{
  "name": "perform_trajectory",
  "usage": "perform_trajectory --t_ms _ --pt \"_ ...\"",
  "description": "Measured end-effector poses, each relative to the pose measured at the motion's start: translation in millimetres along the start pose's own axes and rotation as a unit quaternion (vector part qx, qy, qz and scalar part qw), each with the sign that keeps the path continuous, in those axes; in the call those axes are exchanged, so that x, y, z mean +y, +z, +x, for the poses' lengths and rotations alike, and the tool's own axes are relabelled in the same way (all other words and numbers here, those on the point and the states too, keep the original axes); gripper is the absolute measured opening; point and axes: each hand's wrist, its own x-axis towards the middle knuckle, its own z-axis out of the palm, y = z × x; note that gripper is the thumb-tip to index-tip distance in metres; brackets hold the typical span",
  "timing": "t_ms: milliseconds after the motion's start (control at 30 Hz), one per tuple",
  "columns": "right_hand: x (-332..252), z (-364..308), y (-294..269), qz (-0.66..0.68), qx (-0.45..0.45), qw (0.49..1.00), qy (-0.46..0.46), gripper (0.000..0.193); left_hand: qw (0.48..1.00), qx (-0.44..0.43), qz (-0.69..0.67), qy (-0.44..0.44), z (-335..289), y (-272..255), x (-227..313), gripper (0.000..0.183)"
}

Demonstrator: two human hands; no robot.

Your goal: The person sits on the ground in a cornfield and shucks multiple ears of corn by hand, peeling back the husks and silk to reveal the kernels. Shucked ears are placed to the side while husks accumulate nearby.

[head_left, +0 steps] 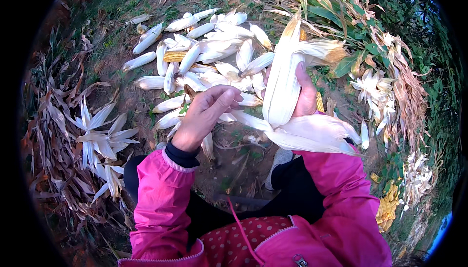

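My right hand (306, 91) grips an ear of corn (283, 84) in its pale husk, thumb along its side, fingers mostly hidden behind it. Some husk leaves (317, 133) are peeled back and hang from its lower end, over my right wrist; another browned leaf sticks out to the right near the top. To the left of the ear, apart from it, is my left hand (209, 111), fingers curled in and thumb pressed against them. Whatever it may hold is hidden. Beneath both hands lies a pile of husk-covered corn ears (219, 47).
A bare yellow cob (175, 56) shows within the pile. Loose husks (100, 140) lie at left, with more husks (375, 94) at right. Dry stalks (331, 13) lie at the far right. Several husked yellow ears (387, 206) are heaped at lower right. My bent legs are close below.
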Motion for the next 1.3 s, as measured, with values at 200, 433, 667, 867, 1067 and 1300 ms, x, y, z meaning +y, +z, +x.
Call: perform_trajectory --t_ms 200,433,667,867,1067,1300 --pt "30.7 -15.7 3.8 -0.191 -0.085 0.975 0.077 0.053 0.993 0.081 -0.073 0.049 2.4 21.2 2.8 0.056" --pt "42.9 -16.5 8.8 -0.297 -0.132 0.939 0.112 0.053 0.975 0.202 0.019 0.087 2.5 23.3 -10.8 0.036" --pt "60.1 -23.5 14.3 -0.267 -0.103 0.955 0.075 0.049 0.953 0.251 -0.142 0.095 9.9 18.8 -19.1 0.03" --pt "75.3 -19.9 -6.4 -0.287 -0.079 0.954 -0.028 0.046 0.858 0.247 -0.451 -0.003 11.0 6.2 -42.6 0.03" --pt "69.2 -13.3 -13.2 -0.244 -0.099 0.963 -0.053 0.037 0.797 0.256 -0.547 -0.028 12.4 6.7 -46.9 0.034" --pt "65.8 -29.6 18.3 -0.442 -0.153 0.883 -0.046 0.056 0.762 0.211 -0.612 0.0 3.8 9.7 -26.7 0.033"
